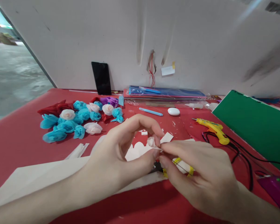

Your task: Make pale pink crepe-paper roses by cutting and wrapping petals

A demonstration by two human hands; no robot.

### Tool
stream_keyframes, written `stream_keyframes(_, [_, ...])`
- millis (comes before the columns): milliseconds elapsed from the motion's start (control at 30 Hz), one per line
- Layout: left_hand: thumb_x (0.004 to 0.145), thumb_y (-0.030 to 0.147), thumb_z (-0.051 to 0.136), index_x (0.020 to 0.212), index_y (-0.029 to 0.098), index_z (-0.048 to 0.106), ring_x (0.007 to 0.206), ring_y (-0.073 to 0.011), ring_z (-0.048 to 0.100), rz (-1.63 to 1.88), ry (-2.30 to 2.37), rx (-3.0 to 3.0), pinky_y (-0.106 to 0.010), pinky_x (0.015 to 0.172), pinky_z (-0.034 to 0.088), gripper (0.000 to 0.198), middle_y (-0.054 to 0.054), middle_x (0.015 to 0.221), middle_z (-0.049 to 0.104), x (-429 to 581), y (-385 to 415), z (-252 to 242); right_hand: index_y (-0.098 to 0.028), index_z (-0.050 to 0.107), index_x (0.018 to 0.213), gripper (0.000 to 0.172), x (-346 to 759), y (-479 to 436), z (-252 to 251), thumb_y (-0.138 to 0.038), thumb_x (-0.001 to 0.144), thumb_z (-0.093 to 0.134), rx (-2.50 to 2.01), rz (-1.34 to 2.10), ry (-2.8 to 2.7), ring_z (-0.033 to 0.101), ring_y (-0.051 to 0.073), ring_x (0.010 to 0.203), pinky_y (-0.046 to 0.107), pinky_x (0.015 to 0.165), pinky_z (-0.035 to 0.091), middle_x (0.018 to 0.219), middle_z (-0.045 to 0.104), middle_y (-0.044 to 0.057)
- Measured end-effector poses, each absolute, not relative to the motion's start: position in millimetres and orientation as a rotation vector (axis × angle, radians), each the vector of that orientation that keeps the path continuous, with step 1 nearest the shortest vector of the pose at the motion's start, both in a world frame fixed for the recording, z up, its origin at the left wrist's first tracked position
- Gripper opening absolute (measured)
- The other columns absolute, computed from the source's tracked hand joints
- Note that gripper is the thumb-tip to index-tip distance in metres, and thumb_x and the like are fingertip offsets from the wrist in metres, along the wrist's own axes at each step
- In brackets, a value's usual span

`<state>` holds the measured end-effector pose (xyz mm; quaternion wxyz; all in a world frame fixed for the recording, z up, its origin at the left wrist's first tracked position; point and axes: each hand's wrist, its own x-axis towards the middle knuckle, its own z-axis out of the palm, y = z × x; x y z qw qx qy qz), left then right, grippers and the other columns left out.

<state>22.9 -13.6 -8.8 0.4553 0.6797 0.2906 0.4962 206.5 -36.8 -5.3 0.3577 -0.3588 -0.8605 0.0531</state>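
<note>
Between the thumb and fingers of my left hand is a small cream fabric rose, rolled into a bud. The fingertips of my right hand pinch the strip end at the bud's right side. A thin dark line, like a wire or thread, runs under my right fingers; I cannot tell whether they grip it. Scissors with yellow handles lie beneath my hands, partly covered. Pale fabric is spread under my left forearm, and a scalloped white piece shows behind my fingers.
Finished blue, pale pink, red and purple fabric flowers cluster at left. A phone leans against the wall. Right of my hands lie a yellow glue gun with a black cord and a green board. A blue pen and white oval object lie behind.
</note>
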Motion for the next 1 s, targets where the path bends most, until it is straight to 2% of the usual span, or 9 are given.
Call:
stream_keyframes(133, [0.082,0.010,0.068,0.089,0.023,0.064,0.077,-0.0065,0.061,1.229,0.680,1.650,-0.012,0.071,0.053,0.016,0.006,0.084,0.063,22.2,-13.3,-9.3,-0.021,0.064,0.070,0.024,208.4,-35.1,2.7,-0.019,0.093,0.058,-1.021,0.434,-2.157,0.064,0.012,0.052,0.020,0.052,0.050,0.061,0.070,-0.001])
stream_keyframes(300, [0.085,0.012,0.070,0.094,0.025,0.064,0.084,-0.0046,0.059,1.233,0.615,1.666,-0.008,0.079,0.050,0.017,0.007,0.091,0.063,20.2,-10.5,-11.4,-0.020,0.066,0.074,0.022,208.8,-32.6,9.8,-0.023,0.094,0.058,-1.086,1.159,-1.899,0.066,0.009,0.054,0.015,0.052,0.052,0.064,0.069,-0.003])
stream_keyframes(400, [0.084,0.013,0.072,0.093,0.024,0.064,0.082,-0.0045,0.059,1.249,0.615,1.661,-0.009,0.078,0.050,0.017,0.007,0.090,0.063,19.9,-8.5,-12.3,-0.019,0.066,0.076,0.019,207.1,-29.6,10.2,-0.024,0.093,0.059,-1.056,1.482,-1.667,0.065,0.007,0.054,0.014,0.052,0.054,0.066,0.068,-0.002])
stream_keyframes(500, [0.084,0.014,0.073,0.094,0.024,0.064,0.084,-0.0056,0.059,1.247,0.628,1.633,-0.011,0.076,0.051,0.017,0.007,0.090,0.062,20.0,-7.8,-13.4,-0.018,0.067,0.077,0.018,205.4,-26.3,7.9,-0.026,0.092,0.060,-1.022,1.646,-1.514,0.064,0.007,0.053,0.014,0.050,0.054,0.066,0.068,-0.001])
stream_keyframes(700, [0.088,0.013,0.067,0.090,0.023,0.061,0.081,-0.0074,0.056,1.254,0.645,1.617,-0.014,0.073,0.049,0.012,0.005,0.085,0.061,20.3,-8.6,-16.2,-0.017,0.067,0.072,0.019,200.4,-24.4,3.3,-0.024,0.089,0.061,-1.064,1.575,-1.464,0.062,0.007,0.049,0.014,0.048,0.052,0.063,0.067,-0.002])
stream_keyframes(867, [0.089,0.013,0.065,0.089,0.024,0.058,0.079,-0.0064,0.057,1.243,0.631,1.586,-0.012,0.070,0.051,0.013,0.006,0.086,0.058,22.0,-8.6,-17.7,-0.018,0.065,0.071,0.012,196.8,-26.1,3.2,-0.020,0.082,0.066,-1.103,1.419,-1.544,0.060,0.008,0.048,0.016,0.048,0.051,0.059,0.064,-0.003])
stream_keyframes(1000, [0.089,0.014,0.064,0.090,0.023,0.057,0.073,-0.0069,0.059,1.216,0.617,1.576,-0.015,0.064,0.054,0.011,0.005,0.086,0.056,22.8,-9.9,-17.9,-0.019,0.065,0.071,0.016,196.2,-28.6,2.1,-0.024,0.085,0.062,-1.113,1.321,-1.624,0.059,0.009,0.049,0.017,0.048,0.051,0.059,0.063,-0.003])
